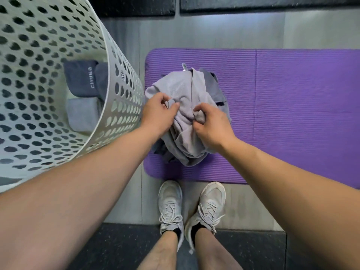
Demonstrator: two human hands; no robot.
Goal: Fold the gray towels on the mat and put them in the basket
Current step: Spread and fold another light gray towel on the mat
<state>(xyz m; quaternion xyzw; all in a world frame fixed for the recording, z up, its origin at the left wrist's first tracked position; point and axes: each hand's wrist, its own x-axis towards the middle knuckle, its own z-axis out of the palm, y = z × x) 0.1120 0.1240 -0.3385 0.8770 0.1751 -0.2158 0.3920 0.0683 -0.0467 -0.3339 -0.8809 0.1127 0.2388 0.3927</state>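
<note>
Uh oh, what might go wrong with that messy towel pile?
The left hand and right hand pinch the crumpled light towel; lifting may drag the darker towel beneath along. Their grips sit close together, perhaps not on corners, so it might not spread flat on the mat.

The mat (282,104) is coloured purple and lined with fine parallel ribs. The crumpled towel (183,88) is seen in pale gray, and a darker gray towel (216,88) is shown under it. The basket (48,45) is white, patterned all over with rows of rounded holes. Inside, a slate-gray folded towel (79,78) is printed with pale lettering, and a lighter gray folded towel (83,114) is seen. The shoes (170,203) are pale gray, the socks (176,231) black, the floor (194,32) gray.
</note>
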